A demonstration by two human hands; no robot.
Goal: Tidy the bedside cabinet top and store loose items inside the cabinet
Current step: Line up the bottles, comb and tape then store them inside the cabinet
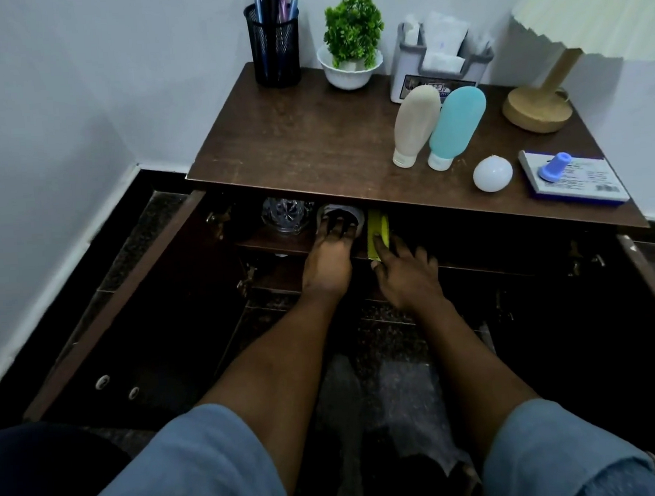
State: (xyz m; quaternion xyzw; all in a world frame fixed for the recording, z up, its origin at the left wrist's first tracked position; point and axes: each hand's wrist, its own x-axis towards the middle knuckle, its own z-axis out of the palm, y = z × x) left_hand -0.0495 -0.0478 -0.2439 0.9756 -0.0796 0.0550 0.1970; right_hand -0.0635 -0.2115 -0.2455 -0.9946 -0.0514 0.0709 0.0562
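Note:
Both cabinet doors stand open below the brown cabinet top [296, 134]. My left hand [328, 255] reaches onto the inner shelf [268, 242] and its fingers curl round a small whitish round item [348, 212]. My right hand [404, 270] pinches a flat yellow-green item [376, 231] standing on edge beside it. A clear cut-glass piece [285, 214] sits on the shelf to the left. On the top stand a beige bottle [414, 123] and a blue bottle [454, 125], with a white ball [492, 174] and a blue-and-white box [578, 178] nearby.
At the back of the top are a black mesh pen holder [274, 55], a potted green plant [351, 43], a grey organiser with papers [439, 60] and a wooden lamp base [538, 106]. The left door [122, 298] and right door [650, 281] swing outward. Walls close in behind and left.

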